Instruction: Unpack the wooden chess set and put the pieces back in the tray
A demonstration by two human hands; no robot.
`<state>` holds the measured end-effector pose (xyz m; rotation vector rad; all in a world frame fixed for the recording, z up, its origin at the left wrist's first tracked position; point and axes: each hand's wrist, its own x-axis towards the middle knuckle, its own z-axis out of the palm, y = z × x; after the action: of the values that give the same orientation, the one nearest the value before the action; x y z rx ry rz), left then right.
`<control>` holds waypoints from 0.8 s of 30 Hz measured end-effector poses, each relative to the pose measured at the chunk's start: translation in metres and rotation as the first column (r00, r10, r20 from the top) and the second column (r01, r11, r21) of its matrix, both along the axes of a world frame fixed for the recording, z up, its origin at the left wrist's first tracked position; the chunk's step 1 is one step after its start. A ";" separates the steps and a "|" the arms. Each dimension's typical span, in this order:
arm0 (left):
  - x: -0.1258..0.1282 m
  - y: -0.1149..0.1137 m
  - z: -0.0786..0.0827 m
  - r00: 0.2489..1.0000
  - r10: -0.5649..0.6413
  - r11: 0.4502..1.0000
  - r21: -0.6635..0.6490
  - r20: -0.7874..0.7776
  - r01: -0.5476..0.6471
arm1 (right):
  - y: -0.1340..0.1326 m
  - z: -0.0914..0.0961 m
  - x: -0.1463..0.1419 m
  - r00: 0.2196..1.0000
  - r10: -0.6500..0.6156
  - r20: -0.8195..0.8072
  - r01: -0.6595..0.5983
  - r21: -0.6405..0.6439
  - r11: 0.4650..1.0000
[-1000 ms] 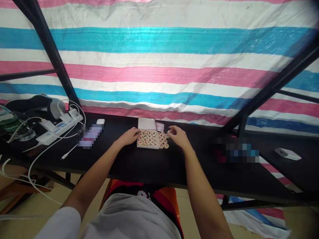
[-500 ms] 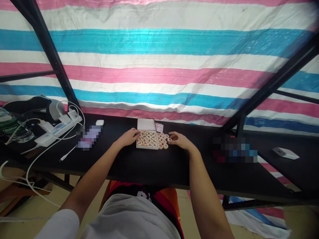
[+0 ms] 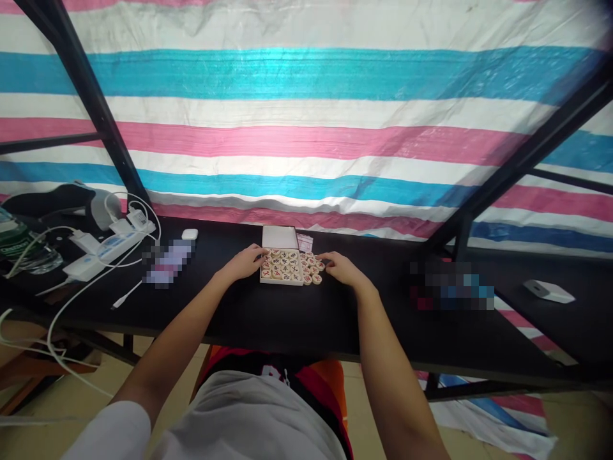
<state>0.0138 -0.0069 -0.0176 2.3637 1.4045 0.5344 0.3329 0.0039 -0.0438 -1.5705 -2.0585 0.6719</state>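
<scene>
A shallow white box (image 3: 281,283) lies on the black desk, packed with round xiangqi pieces (image 3: 280,264) marked in red and dark characters. Its lid (image 3: 280,237) stands raised at the back. At the box's upper left corner, my left hand (image 3: 246,262) holds the rim with its fingertips, which reach over the edge pieces. More loose xiangqi pieces (image 3: 313,271) lie bunched against the right side of the box. My right hand (image 3: 341,267) is at the right of this bunch, its index finger and thumb apart and the fingertips touching the outermost pieces.
A small printed paper (image 3: 305,243) lies behind the loose pieces. To the left are a white earbud case (image 3: 190,234), a blurred phone (image 3: 168,262), a power strip (image 3: 103,257) with cables and a bottle (image 3: 29,246). A white charger (image 3: 548,291) sits far right.
My right hand has moved slightly left, and the outer loose piece is nearer the bunch. My left hand stays at the box corner. The whole view has shifted a little.
</scene>
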 end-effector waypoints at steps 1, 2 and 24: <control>0.000 0.000 0.000 1.000 0.000 1.000 -0.001 0.001 0.000 | 0.000 0.000 -0.001 0.999 -0.009 0.035 0.008 0.014 1.000; 0.000 0.000 0.001 1.000 0.000 1.000 -0.001 0.001 0.000 | 0.000 0.000 -0.001 0.997 -0.019 0.069 0.017 0.028 0.999; 0.001 0.001 0.000 1.000 -0.002 1.000 0.003 -0.017 0.002 | 0.010 -0.013 -0.008 0.990 -0.067 0.121 0.044 0.189 0.981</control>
<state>0.0149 -0.0064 -0.0177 2.3770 1.4101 0.5174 0.3252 0.0142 -0.0571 -1.5920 -2.0917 0.3557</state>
